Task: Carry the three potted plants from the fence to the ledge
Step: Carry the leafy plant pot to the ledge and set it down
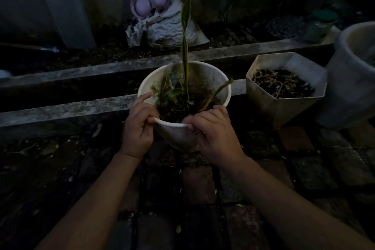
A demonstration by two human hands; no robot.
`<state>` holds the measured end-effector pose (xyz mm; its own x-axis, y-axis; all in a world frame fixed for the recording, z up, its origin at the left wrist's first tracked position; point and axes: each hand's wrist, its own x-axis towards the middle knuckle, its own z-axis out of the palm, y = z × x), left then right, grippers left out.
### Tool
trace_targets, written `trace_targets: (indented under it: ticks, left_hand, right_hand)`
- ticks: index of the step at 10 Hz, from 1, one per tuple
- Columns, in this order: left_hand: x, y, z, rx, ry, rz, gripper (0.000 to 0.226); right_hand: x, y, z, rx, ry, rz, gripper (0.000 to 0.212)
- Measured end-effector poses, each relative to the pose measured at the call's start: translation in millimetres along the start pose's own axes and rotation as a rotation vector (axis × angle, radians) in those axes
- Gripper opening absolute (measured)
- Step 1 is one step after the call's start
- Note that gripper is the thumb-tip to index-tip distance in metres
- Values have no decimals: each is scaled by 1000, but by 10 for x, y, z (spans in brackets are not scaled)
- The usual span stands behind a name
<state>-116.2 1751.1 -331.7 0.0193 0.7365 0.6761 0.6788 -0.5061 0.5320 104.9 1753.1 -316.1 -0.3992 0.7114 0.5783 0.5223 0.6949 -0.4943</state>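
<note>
The scene is dim. The left hand (140, 128) grips the near-left rim of a round white pot (205, 79), thumb over the edge and fingers curled against the smooth, curved outer wall. The right hand (215, 136) clamps the near-right rim the same way, so both hands are closed on this one pot, set apart by a short stretch of rim. The pot's inside is stained and holds dark soil, dry stems and a plant (185, 32) with one tall, narrow, strap-like leaf standing upright and a few shorter, yellowing blades drooping to the right. The pot is in front of a rough, mottled concrete ledge (67, 105) that runs across from left to right; whether its base touches anything cannot be told.

Right of it, just beside the ledge, stands a pale hexagonal pot (288, 105) with flat faceted sides, filled with dark soil and dry twigs. At the right edge is a large rounded grey pot (345, 91), touching or nearly touching the hexagonal one.

Beyond the ledge lie dark soil, a crumpled white sack (172, 28) and a pale wall (67, 2). The floor (198, 184) under the forearms is dark, worn brick paving with scattered leaf bits.
</note>
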Motion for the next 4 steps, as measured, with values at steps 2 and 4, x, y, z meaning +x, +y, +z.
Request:
trace_targets:
  ticks: [2,4]
  left_hand:
    - [-23,-29,-13,32,24,-13,63]
    - [403,285,-340,-157,66,-153,59]
  right_hand:
    - [-7,-23,-45,-51,-26,7,22]
    - [266,-333,-530,8,-64,-204,19]
